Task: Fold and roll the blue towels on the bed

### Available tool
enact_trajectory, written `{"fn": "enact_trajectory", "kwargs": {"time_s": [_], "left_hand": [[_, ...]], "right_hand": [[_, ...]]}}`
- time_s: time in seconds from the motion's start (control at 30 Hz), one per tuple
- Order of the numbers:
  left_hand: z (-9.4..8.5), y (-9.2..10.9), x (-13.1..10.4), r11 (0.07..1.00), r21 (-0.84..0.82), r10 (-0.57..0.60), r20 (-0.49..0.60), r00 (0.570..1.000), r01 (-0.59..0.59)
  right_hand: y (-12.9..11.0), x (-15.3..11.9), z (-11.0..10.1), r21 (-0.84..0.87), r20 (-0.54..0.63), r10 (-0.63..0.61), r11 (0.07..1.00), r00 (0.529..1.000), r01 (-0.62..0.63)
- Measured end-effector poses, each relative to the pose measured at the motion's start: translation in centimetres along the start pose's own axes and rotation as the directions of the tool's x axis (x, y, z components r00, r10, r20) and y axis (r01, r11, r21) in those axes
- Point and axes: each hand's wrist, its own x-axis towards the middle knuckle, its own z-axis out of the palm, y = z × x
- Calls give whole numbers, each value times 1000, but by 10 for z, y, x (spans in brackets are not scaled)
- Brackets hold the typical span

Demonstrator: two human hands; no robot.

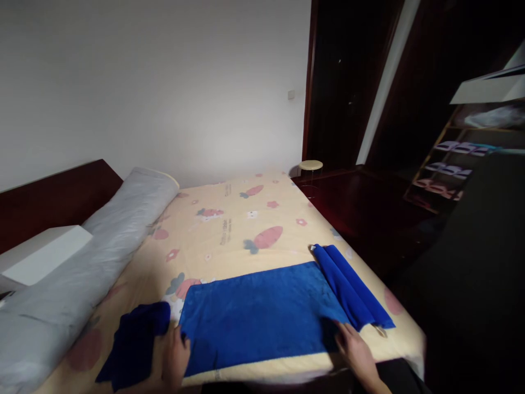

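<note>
White wall (205, 82) rises beyond a carrot-print bed (229, 260) bearing blue cloths (262, 317).

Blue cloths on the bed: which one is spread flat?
The middle cloth lies spread flat; the left cloth is bunched up, the right cloth folded or rolled narrow.

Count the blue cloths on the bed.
3 visible: a flat cloth in the middle, a crumpled cloth at left, a rolled or folded cloth at right, which could hide another.

Over my feed I see a bed (295, 243) holding a flat cloth (262, 317), rumpled cloth (133, 345), narrow cloth (356, 293) and grey roll (104, 251).
</note>
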Motion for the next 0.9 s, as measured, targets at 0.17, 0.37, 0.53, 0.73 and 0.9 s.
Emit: {"fn": "enact_trajectory", "kwargs": {"time_s": [0.17, 0.37, 0.53, 0.73, 0.9], "left_hand": [[21, 141, 6, 922, -236, 353, 181, 918, -308], [62, 257, -16, 869, -369, 475, 428, 769, -331], [81, 251, -4, 870, -344, 481, 434, 762, -354], [95, 156, 51, 991, 14, 122, 343, 931, -135], [94, 80, 91, 994, 62, -108, 279, 954, 95]], "right_hand": [[-91, 54, 25, 140, 126, -312, 945, 942, 294], [-174, 92, 70, 283, 364, -454, 886, 813, 368], [-158, 106, 92, 324, 375, -557, 828, 741, 459], [-69, 154, 79, 49, 169, -278, 960, 945, 274], [-18, 176, 76, -144, 14, -70, 987, 997, 72]]}}
